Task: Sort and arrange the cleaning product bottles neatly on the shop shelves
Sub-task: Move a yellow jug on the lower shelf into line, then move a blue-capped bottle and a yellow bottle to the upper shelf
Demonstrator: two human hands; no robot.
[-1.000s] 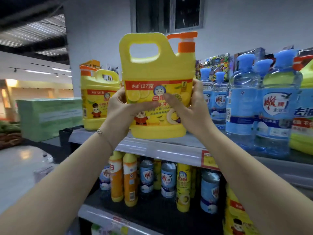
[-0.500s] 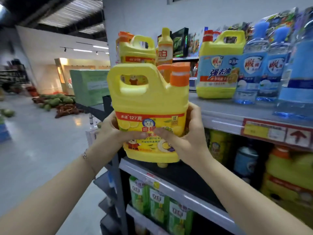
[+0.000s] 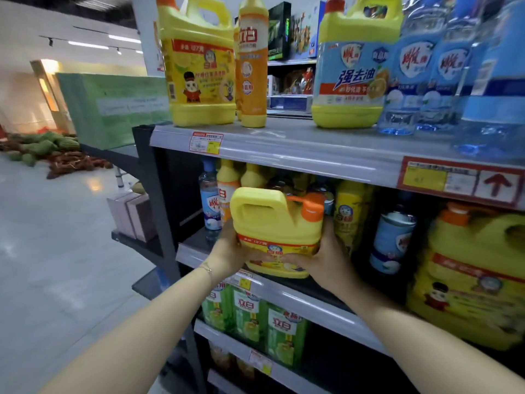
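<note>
A yellow detergent jug (image 3: 277,223) with an orange pump cap is held between both hands at the front edge of the middle shelf (image 3: 306,300). My left hand (image 3: 230,251) grips its left lower side and my right hand (image 3: 329,257) grips its right lower side. Behind it stand slim yellow and blue bottles (image 3: 211,200). A matching big yellow jug (image 3: 471,277) stands on the same shelf at the right. The top shelf (image 3: 312,155) carries another yellow jug (image 3: 199,66), an orange bottle (image 3: 252,66), a blue-labelled jug (image 3: 352,69) and clear blue bottles (image 3: 420,75).
Green bottles (image 3: 250,314) fill the shelf below. The dark shelf upright (image 3: 154,200) stands left of the jug. A green box (image 3: 113,106) rests on a side rack. Produce (image 3: 48,149) lies on the grey floor at the far left.
Both hands have carried the yellow jug down from top-shelf height to the front of the middle shelf. The view has dropped and swung right.
</note>
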